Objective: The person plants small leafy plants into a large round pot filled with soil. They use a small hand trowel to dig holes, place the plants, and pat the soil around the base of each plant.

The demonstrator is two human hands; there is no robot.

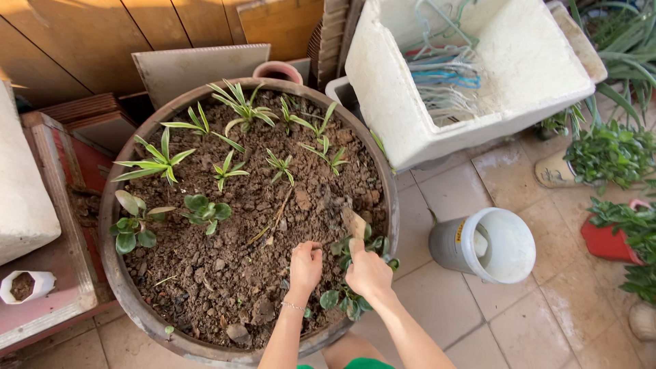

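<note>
Taking the big round planter (121,277) as the landmark: at its left rim sits a small white cup of soil (22,285) on a red ledge. Inside, along the left and back of the soil (225,270), young striped-leaf shoots (158,158) stand spaced apart, probably so each has room — with two round-leaved seedlings (205,212) just in front of them.

Toward the front right of the planter, the left hand (305,265) presses down into the loose brown soil, fingers curled in and closed on the earth; whether it grips anything else I cannot tell. Just right of it, the right hand (367,273) is closed around a small trowel (353,222), its pale blade angled into the soil beside a round-leaved plant (348,297) at the front rim.

Right of the planter, on the tiles, stands a white bucket (492,270); behind it, a white foam box (519,89) — and potted greenery (610,154) farther right.
</note>
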